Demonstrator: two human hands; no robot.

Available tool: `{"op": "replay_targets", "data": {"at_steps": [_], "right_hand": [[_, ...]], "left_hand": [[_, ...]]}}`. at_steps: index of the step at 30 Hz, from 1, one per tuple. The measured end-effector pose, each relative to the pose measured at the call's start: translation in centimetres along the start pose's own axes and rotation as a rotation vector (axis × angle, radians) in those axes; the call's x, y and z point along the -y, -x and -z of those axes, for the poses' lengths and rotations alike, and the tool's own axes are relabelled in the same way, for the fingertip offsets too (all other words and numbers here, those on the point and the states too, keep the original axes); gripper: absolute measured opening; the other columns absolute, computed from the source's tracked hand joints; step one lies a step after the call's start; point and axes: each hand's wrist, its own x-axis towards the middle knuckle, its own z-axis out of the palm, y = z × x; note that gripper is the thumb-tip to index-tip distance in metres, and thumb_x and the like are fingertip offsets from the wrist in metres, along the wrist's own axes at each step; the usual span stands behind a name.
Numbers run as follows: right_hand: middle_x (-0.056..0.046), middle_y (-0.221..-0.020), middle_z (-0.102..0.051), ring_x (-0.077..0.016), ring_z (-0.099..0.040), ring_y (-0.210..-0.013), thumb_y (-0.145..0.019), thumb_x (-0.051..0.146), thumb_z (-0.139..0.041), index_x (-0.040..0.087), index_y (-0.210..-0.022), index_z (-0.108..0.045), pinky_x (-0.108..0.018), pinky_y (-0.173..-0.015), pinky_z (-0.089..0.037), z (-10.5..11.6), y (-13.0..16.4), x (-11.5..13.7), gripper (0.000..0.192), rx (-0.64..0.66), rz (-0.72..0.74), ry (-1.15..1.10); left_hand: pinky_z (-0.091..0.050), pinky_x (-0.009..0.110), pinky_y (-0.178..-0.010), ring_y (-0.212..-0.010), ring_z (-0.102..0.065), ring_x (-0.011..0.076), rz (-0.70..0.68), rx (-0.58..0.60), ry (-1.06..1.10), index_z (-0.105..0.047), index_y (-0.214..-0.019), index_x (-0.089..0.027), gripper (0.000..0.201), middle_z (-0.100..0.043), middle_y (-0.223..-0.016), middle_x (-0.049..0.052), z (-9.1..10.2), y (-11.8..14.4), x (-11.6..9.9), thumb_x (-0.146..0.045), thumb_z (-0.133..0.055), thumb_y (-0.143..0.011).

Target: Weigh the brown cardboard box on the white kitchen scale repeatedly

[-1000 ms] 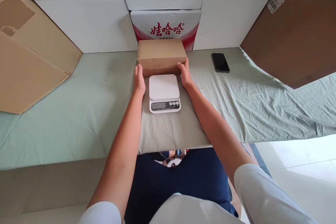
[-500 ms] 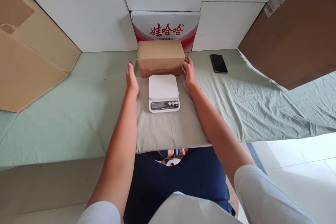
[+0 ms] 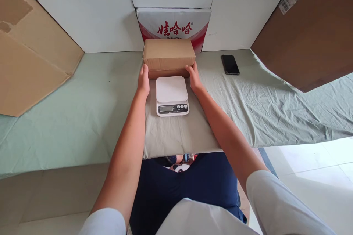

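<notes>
A closed brown cardboard box [image 3: 168, 52] stands on the cloth-covered table with a hand at each end. My left hand [image 3: 143, 79] lies against the box's left end, thumb at its front corner. On the opposite end, my right hand [image 3: 194, 77] wraps round the front right corner, with its thumb on the front face and its other fingers partly hidden behind the side. Just in front of the box, between my wrists, sits a white digital kitchen scale [image 3: 171, 90] with a bare platform; its small display looks blank.
A black phone [image 3: 230, 64] lies on the green cloth [image 3: 116, 117] to the right. Behind the box stands a white and red printed carton [image 3: 173, 16], against white panels [image 3: 88, 22]. Large cardboard sheets [image 3: 33, 55] flank the table on the left and right.
Both hands have closed in from the sides onto the ends of the cardboard box; my right thumb now rests on its front. The scale and phone stay in place.
</notes>
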Motion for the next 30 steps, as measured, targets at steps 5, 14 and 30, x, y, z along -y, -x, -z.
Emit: {"op": "replay_targets", "data": {"at_steps": [5, 14, 30], "right_hand": [[-0.005, -0.154, -0.047, -0.0279, -0.039, -0.150, -0.085, 0.072, -0.050, 0.032, -0.143, -0.038, -0.053, -0.133, -0.029, 0.3, 2.1, 4.1, 0.071, 0.024, 0.145, 0.069], [-0.006, -0.145, -0.051, -0.0314, -0.047, -0.137, -0.085, 0.071, -0.052, 0.037, -0.146, -0.037, -0.055, -0.124, -0.039, 1.0, 12.2, 6.6, 0.071, 0.054, 0.159, 0.106], [-0.005, -0.146, -0.050, -0.0301, -0.047, -0.137, -0.088, 0.064, -0.049, 0.038, -0.143, -0.041, -0.054, -0.122, -0.043, 0.6, 12.7, 5.1, 0.061, -0.002, 0.086, 0.045]], "left_hand": [[-0.024, 0.043, -0.133, -0.159, -0.036, 0.0267, -0.050, -0.005, 0.035, -0.059, -0.142, -0.028, 0.081, -0.052, -0.160, 0.009, 0.5, 2.3, -4.4, -0.084, -0.050, -0.085], [-0.040, 0.042, -0.123, -0.151, -0.047, 0.0294, -0.097, 0.048, -0.045, -0.056, -0.144, -0.033, 0.074, -0.059, -0.153, 0.009, 0.9, 13.9, -9.4, -0.081, -0.039, -0.090], [-0.038, 0.046, -0.125, -0.147, -0.052, 0.0311, -0.027, 0.008, -0.065, -0.061, -0.139, -0.030, 0.075, -0.061, -0.150, 0.010, 0.8, 13.6, -7.7, -0.082, -0.041, -0.089]]}}
